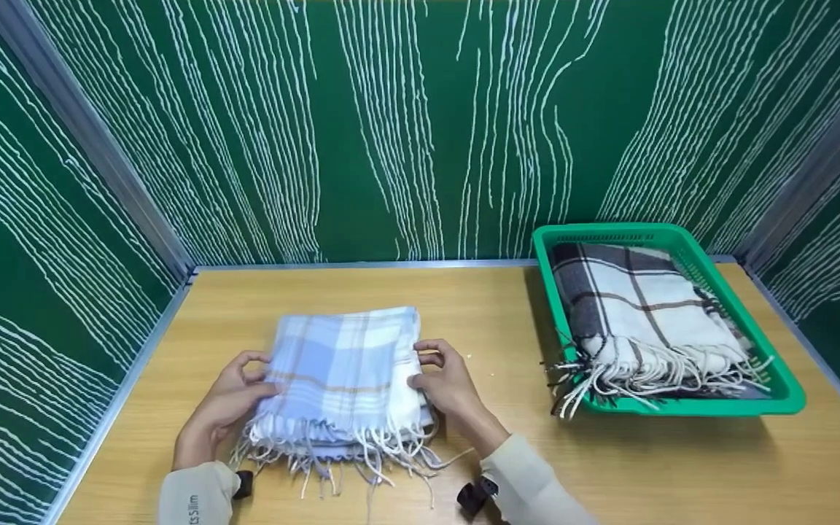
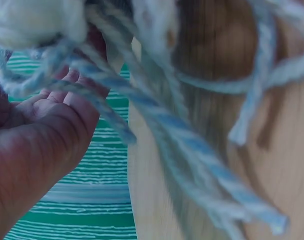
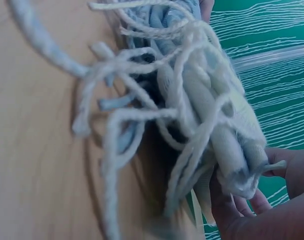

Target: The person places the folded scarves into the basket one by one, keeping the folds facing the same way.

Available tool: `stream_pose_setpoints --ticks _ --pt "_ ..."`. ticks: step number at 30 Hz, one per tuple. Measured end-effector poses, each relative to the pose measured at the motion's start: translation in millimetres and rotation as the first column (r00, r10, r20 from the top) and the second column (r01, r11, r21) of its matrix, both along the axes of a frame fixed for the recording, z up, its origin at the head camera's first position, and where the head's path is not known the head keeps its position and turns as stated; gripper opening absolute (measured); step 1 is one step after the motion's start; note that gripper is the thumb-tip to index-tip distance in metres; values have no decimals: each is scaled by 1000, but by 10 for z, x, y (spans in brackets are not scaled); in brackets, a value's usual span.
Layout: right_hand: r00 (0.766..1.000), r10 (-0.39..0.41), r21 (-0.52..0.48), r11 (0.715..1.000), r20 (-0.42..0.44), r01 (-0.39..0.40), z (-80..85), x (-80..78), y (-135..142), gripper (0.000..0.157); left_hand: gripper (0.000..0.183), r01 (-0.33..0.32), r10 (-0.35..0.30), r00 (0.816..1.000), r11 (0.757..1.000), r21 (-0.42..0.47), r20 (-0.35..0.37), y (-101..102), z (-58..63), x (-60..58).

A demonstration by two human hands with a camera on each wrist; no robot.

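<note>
A folded light blue and white plaid scarf (image 1: 343, 354), crossed by tan stripes, lies on the table with its twisted fringe towards me. My left hand (image 1: 227, 401) holds its left edge, thumb at the top layer. On the opposite edge, my right hand (image 1: 453, 386) grips the folded layers between thumb and fingers. Blue-white fringe strands (image 2: 177, 120) hang close to the camera in the left wrist view and partly cover the left fingers. The right wrist view shows the stacked folds (image 3: 217, 115) end-on, with the right hand (image 3: 272, 215) around their edge.
A green plastic basket (image 1: 784, 397) stands at the right of the wooden table (image 1: 493, 445). In it lies a folded dark, white and brown plaid scarf (image 1: 646, 299), its fringe spilling over the near left rim. Green panels with white lines (image 1: 449, 131) enclose the table.
</note>
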State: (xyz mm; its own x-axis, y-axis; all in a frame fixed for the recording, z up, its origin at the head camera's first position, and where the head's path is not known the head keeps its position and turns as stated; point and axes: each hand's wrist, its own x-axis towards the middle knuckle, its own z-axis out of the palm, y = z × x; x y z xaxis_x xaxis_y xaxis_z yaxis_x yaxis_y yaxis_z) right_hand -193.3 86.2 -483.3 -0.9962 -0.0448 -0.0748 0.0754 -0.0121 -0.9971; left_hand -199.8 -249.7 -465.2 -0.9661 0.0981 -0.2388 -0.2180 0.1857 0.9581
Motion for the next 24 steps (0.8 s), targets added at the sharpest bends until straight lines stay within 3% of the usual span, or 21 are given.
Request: stream_pose_setpoints --ticks 8,24 --pt "1000 -12 -17 1000 -3 12 40 18 120 52 51 33 -33 999 998 56 -13 131 46 -17" --pt "998 -57 -1 998 -7 57 208 34 388 49 47 27 -27 996 1000 3 -79 392 170 -81"
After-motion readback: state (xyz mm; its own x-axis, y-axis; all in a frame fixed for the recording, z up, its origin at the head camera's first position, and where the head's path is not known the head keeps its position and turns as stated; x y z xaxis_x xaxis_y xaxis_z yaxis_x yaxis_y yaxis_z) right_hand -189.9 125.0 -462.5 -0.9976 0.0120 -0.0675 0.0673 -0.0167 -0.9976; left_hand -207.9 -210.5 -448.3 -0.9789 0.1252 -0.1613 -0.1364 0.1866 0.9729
